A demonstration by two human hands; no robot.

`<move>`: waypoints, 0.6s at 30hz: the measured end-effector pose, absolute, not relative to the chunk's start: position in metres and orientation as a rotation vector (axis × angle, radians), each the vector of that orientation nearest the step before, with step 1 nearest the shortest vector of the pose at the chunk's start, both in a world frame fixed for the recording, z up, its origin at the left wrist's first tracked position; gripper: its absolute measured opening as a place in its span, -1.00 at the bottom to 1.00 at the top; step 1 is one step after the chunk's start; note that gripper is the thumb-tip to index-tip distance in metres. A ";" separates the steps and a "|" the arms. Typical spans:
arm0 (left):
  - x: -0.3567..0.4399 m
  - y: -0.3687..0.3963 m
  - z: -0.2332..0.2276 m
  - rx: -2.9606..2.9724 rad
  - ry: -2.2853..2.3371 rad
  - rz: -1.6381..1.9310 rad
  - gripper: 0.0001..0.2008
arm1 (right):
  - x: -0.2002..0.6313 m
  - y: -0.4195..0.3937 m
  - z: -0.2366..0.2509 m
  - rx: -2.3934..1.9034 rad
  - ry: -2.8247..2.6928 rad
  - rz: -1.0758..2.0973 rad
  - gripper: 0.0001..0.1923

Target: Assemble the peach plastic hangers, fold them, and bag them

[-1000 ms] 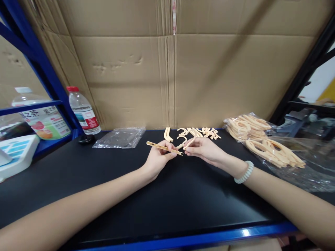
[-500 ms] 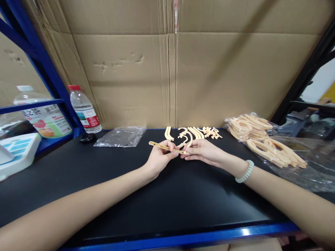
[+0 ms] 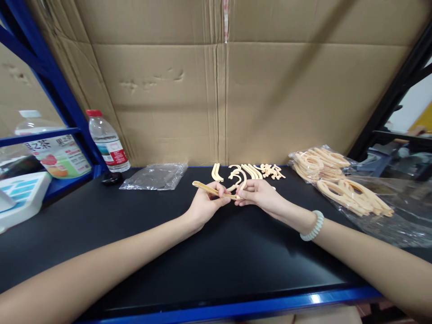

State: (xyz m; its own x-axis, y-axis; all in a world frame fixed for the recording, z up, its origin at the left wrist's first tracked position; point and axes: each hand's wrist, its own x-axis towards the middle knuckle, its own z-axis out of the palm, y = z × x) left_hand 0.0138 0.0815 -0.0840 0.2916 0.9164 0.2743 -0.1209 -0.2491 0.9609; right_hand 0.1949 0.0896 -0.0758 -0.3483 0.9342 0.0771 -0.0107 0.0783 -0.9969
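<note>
My left hand (image 3: 203, 208) is closed around a long beige plastic hanger arm (image 3: 205, 188), whose free end points out to the left. The arm's other end meets the fingertips of my right hand (image 3: 261, 194). Those fingers pinch a curved beige hanger hook (image 3: 245, 178) that arches upward. Where the two parts come together, my fingers partly cover them, so I cannot tell whether they are joined. Just behind my hands lie loose curved arms (image 3: 216, 173), more curved arms (image 3: 252, 171) and a pile of small beige pieces (image 3: 272, 171).
Clear bags of beige hanger parts (image 3: 356, 197) lie at the right, with another bag (image 3: 319, 163) behind. A flat clear bag (image 3: 154, 175), a red-capped water bottle (image 3: 108, 143) and a small black object (image 3: 112, 178) are at the left. A cardboard wall (image 3: 162, 90) stands behind the black table (image 3: 216, 265).
The hanger arm has turned slightly in my left hand, showing a different side. Both hands stay close together in nearly the same place.
</note>
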 end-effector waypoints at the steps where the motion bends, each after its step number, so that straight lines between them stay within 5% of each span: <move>1: 0.014 0.082 -0.084 1.471 0.775 1.193 -0.74 | 0.194 0.090 -0.076 -0.963 -1.514 1.378 -0.76; 18: 0.014 0.081 -0.085 1.575 0.842 1.163 -0.70 | 0.188 0.089 -0.081 -0.911 -1.500 1.236 -0.80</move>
State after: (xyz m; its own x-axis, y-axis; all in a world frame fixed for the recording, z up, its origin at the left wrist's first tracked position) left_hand 0.0138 0.0807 -0.0849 0.3048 0.9095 0.2828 -0.0151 -0.2923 0.9562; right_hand 0.1882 0.0891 -0.0807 -0.2658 0.9412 0.2087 -0.0249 0.2097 -0.9774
